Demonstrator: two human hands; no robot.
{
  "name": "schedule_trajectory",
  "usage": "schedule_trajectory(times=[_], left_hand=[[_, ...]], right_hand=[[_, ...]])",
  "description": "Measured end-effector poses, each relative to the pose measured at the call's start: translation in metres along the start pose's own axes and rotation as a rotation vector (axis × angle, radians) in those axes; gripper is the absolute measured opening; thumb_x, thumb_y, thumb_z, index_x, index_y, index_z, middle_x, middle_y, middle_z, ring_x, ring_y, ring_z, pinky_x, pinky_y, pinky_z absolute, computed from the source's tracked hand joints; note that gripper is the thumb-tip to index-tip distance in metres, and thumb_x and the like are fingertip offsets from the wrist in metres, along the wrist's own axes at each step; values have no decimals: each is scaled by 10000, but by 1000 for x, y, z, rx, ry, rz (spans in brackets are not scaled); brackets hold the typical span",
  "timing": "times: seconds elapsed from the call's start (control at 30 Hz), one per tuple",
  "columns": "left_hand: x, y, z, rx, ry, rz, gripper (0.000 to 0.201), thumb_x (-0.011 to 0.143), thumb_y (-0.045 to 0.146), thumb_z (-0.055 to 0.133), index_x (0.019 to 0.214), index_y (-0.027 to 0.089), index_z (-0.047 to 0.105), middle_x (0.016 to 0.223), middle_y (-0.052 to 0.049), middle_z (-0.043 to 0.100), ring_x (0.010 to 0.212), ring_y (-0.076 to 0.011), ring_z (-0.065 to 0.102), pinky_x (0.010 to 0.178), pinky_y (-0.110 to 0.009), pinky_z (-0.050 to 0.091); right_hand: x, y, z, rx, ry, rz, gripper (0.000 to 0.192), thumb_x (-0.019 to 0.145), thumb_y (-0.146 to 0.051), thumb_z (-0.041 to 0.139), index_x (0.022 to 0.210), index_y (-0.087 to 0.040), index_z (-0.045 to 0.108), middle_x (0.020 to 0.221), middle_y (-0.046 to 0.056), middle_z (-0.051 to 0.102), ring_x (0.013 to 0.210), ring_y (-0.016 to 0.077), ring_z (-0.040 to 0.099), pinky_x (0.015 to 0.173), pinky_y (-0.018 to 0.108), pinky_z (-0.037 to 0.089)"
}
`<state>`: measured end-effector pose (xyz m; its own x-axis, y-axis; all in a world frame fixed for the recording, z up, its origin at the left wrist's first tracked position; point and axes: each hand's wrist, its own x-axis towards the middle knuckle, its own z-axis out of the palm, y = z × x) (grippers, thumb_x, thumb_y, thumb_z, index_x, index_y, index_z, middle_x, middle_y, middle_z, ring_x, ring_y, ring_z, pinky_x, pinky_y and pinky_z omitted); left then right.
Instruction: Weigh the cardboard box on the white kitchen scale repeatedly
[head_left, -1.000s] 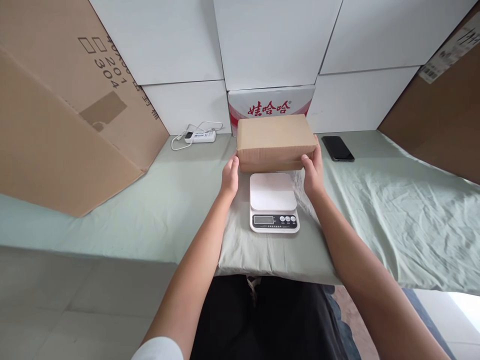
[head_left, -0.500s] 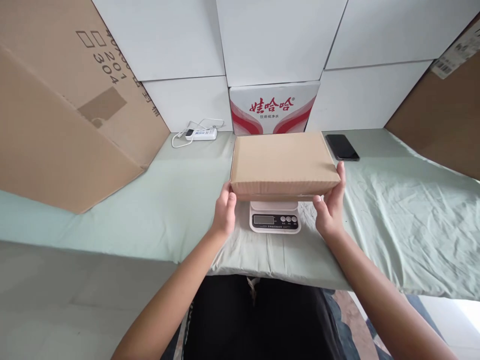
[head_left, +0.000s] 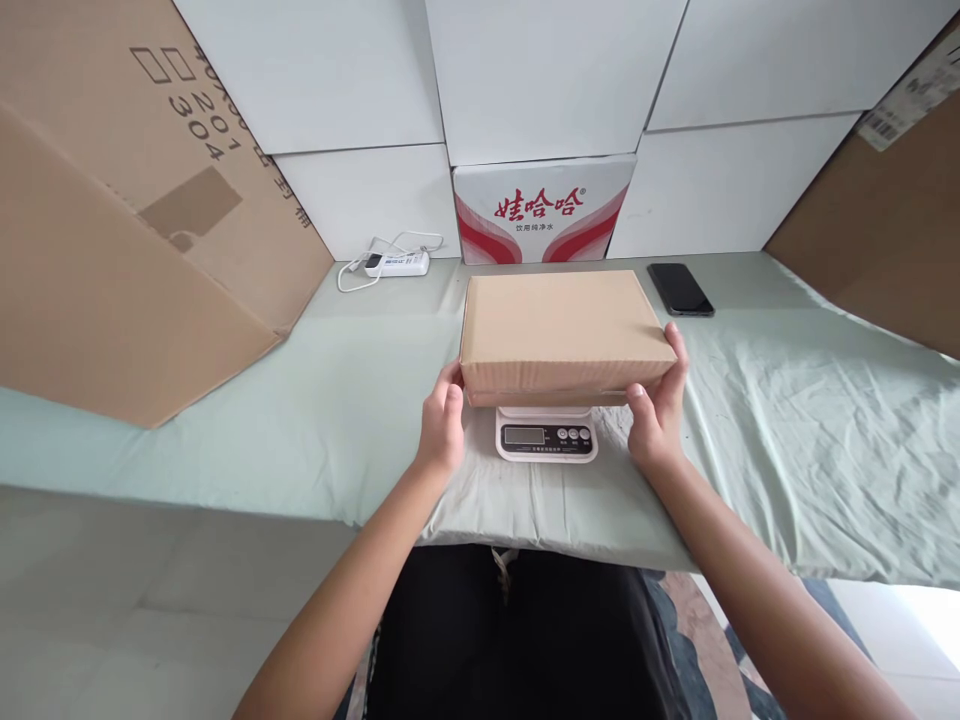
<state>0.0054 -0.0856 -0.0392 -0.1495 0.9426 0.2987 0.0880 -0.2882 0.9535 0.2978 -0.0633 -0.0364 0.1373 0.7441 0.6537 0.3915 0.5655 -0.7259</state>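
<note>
A brown cardboard box [head_left: 566, 320] is held level between my two hands, over a small white digital scale [head_left: 546, 440]. My left hand [head_left: 442, 420] grips the box's left front corner, thumb toward me and fingers hidden behind its side. At the right front corner, my right hand [head_left: 661, 405] has its thumb on the front face and its fingers along the right side. The scale's display and buttons show in front of the box, while its weighing surface is mostly covered. Whether the box rests on the scale I cannot tell.
A black phone [head_left: 680, 289] lies right of the box, and a white power strip [head_left: 397, 263] with a cable at the back left. White panels and a red-and-white carton [head_left: 541, 212] line the back. Large cardboard sheets [head_left: 142, 250] flank the green cloth [head_left: 360, 400].
The box has tilted slightly, showing more of its front face, and sits a little lower against the carton behind. Both hands keep their hold. The whole view has shifted slightly.
</note>
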Motion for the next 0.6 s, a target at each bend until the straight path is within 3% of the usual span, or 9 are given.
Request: schedule_trajectory(times=[0.2,0.33,0.43,0.6], left_hand=[[2,-1,0,-30,33,32,823,1054,849,446,1504,222,731,1640,-171,717,1596,-374,631,1310,-515,529],[10,-3,-10,-79,240,64,900,995,904,507,1622,272,643,1794,-162,564,1706,-347,508,1376,-494,466],[16,-2,-16,-121,367,24,903,1010,908,447,1648,293,615,1838,-161,500,1739,-335,455,1393,-509,438],[18,-1,-16,-148,340,-2,945,975,936,478,1622,269,649,1839,-174,493,1745,-341,442,1402,-505,424]], right_hand=[[1,16,-2,-2,17,-30,960,917,-815,642,1715,-329,418,1687,153,525,1592,465,485,1301,771,409],[10,18,-8,109,246,2,878,930,-763,559,1719,-402,420,1512,119,613,1317,379,668,1074,638,570],[18,20,-13,198,396,54,847,877,-735,579,1665,-439,486,1433,93,619,1245,350,697,977,548,585],[19,22,-13,238,359,117,841,855,-737,599,1636,-434,515,1418,93,621,1235,336,691,953,506,578]])
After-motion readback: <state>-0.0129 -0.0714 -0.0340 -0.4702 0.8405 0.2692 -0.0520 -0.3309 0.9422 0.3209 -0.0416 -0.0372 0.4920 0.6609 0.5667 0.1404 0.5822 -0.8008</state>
